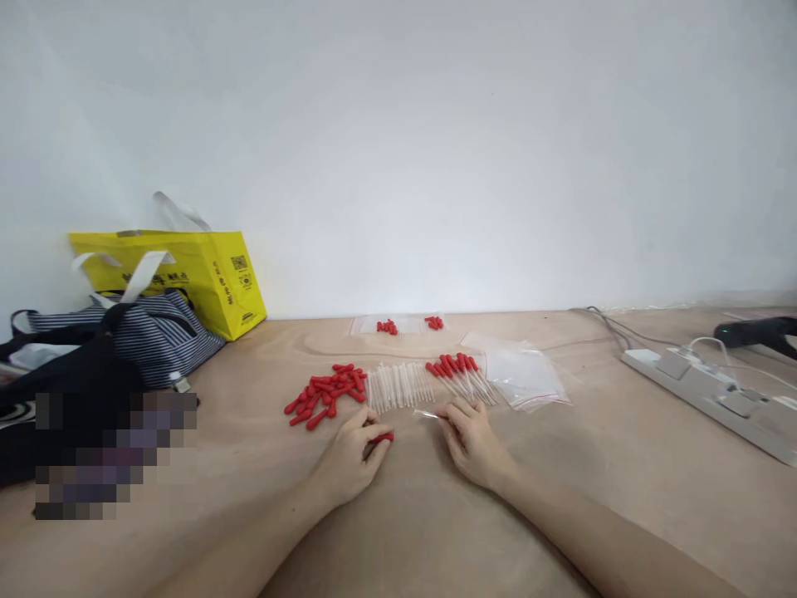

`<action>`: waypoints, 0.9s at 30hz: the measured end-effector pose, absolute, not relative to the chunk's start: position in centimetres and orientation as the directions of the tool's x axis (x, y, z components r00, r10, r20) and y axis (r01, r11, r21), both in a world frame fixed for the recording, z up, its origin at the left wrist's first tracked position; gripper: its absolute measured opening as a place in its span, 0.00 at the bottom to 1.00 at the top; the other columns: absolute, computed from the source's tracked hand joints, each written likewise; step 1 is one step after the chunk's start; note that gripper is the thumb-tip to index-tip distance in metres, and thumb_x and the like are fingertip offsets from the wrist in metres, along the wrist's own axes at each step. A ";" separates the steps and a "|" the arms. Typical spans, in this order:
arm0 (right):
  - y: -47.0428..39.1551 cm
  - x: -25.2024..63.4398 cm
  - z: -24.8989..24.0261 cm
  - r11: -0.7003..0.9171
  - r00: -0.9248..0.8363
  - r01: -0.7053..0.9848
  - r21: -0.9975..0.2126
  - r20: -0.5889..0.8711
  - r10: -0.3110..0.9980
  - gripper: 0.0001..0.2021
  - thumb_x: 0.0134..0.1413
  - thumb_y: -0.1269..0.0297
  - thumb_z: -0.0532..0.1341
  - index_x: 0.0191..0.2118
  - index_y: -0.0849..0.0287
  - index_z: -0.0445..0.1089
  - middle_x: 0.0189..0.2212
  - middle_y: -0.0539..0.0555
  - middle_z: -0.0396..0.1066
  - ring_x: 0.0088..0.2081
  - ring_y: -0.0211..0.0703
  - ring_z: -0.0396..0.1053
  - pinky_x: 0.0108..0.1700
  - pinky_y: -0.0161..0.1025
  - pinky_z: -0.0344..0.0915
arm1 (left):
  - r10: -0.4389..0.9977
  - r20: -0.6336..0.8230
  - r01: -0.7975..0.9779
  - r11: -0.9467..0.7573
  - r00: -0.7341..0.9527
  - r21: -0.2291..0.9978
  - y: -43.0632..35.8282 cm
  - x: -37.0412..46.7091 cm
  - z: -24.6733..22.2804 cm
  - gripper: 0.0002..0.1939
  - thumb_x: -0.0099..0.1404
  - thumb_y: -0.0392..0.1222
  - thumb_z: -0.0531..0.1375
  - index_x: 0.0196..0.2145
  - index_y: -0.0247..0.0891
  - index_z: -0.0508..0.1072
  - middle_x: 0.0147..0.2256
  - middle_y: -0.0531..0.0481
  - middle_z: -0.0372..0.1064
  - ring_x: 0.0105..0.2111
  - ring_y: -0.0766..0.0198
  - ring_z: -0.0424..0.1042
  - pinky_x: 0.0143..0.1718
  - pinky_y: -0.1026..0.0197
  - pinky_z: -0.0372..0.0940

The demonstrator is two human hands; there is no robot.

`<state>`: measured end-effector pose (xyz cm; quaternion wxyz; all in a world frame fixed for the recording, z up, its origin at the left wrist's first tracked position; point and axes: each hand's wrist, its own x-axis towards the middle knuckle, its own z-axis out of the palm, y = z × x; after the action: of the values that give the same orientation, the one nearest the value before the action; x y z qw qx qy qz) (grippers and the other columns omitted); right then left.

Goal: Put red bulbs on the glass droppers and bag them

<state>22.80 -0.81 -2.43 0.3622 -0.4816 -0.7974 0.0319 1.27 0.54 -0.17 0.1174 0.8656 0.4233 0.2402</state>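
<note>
Between the thumb and fingers of my left hand [352,457] is a red rubber bulb [386,437]. My right hand [474,442] pinches a thin clear tube [427,414], which points left towards the other hand; the two do not touch. A loose pile of red bulbs [324,394] lies beyond my left hand. Beside the pile, several clear tubes [398,386] are laid out in a row. Farther right rest several droppers [464,378], clear tubes with red bulbs on their upper ends.
Clear plastic bags [526,378] lie right of the droppers, and filled bags [408,325] near the wall. A yellow bag [217,286] and striped bag [162,336] stand at left. At right are a white power strip [710,403], cables and a black device [756,334].
</note>
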 end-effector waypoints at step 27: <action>-2.0 20.7 -1.3 0.655 -0.427 0.706 -0.269 0.576 0.697 0.10 0.52 0.73 0.49 0.32 0.57 0.67 0.25 0.48 0.67 0.25 0.33 0.59 0.33 0.38 0.43 | 0.818 0.396 0.651 -0.573 0.417 0.498 0.3 1.7 -0.5 0.09 0.61 0.43 0.50 0.30 0.40 0.69 0.29 0.53 0.71 0.33 0.61 0.67 0.43 0.53 0.54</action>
<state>20.69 -1.99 -1.34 0.3376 -0.4153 -0.8447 -0.0068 1.67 0.27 -0.52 0.1349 0.8310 0.4420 0.3098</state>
